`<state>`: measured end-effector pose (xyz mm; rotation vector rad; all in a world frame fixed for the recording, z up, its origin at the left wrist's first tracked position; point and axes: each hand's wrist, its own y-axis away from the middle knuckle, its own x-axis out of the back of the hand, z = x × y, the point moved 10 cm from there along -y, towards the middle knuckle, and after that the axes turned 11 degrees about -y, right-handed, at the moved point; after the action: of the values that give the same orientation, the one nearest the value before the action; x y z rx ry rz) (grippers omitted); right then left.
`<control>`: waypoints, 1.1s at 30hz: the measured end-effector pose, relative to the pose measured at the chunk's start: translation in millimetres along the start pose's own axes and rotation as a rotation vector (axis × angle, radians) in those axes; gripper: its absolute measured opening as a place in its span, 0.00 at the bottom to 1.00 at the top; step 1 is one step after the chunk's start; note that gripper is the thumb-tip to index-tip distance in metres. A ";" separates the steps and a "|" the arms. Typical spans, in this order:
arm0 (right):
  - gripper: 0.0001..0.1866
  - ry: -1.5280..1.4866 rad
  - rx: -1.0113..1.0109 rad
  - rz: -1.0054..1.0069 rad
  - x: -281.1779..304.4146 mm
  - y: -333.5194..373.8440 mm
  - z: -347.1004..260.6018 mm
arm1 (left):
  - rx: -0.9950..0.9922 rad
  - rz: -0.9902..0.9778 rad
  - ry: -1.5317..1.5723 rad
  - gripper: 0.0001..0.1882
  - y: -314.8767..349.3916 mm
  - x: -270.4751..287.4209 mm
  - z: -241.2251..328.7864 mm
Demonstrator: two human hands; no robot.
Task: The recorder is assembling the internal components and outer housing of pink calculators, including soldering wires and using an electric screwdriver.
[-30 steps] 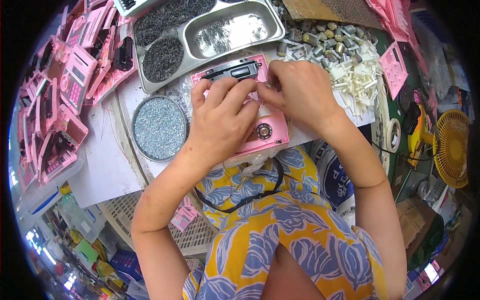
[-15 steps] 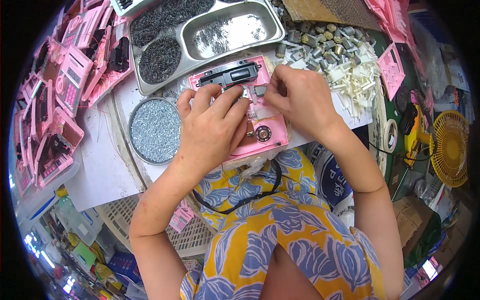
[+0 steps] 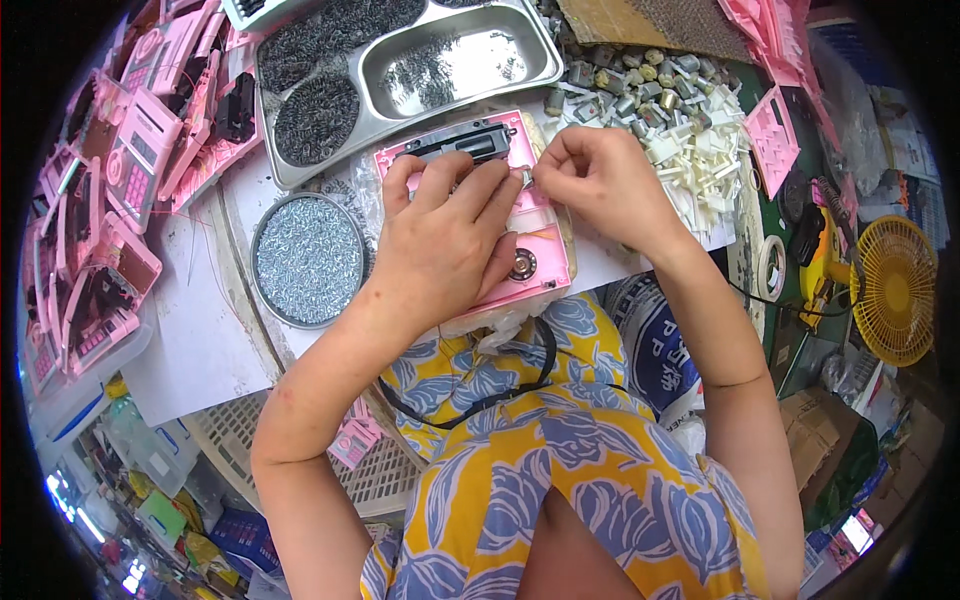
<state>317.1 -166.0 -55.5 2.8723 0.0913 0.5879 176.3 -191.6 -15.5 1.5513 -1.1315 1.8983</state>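
A pink plastic casing (image 3: 545, 262) lies on a wrapped pad at the table's front edge. A black plastic mechanism (image 3: 470, 141) is fitted along its far end, and a round black speaker-like part (image 3: 524, 263) sits at its near end. My left hand (image 3: 440, 235) lies over the casing with bent fingers, holding it and hiding its middle. Beside the left fingertips is a small grey metal part (image 3: 526, 178). My right hand (image 3: 600, 185) is closed in a pinch at the casing's right edge, close to that part; whatever is between the fingertips is hidden.
A round tray of small silvery screws (image 3: 308, 260) stands left. Behind is a metal compartment tray (image 3: 545, 62) of dark springs. Small motors (image 3: 640, 85) and white plastic pieces (image 3: 700, 165) are heaped at right. Pink assemblies (image 3: 140, 160) pile up far left; a yellow fan (image 3: 895, 290) stands far right.
My left hand has slid slightly right and towards the small grey part, covering more of the casing. My right hand stays pinched near the casing's right edge. The view has shifted slightly.
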 end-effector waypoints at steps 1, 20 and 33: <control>0.11 0.118 0.064 0.038 0.6 0.7 -9.7 | -0.004 0.000 0.003 0.26 -0.1 0.0 0.5; 0.11 -0.143 -0.066 -0.122 -6.7 -11.1 7.9 | -0.057 0.040 -0.013 0.25 15.8 7.0 -12.7; 0.12 -0.072 0.085 -0.098 5.7 -3.9 1.7 | -0.090 -0.023 -0.117 0.27 19.2 10.1 -13.3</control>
<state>322.9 -162.0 -55.7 2.9467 0.2504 0.4729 151.1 -193.4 -12.5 1.6358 -1.2252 1.7366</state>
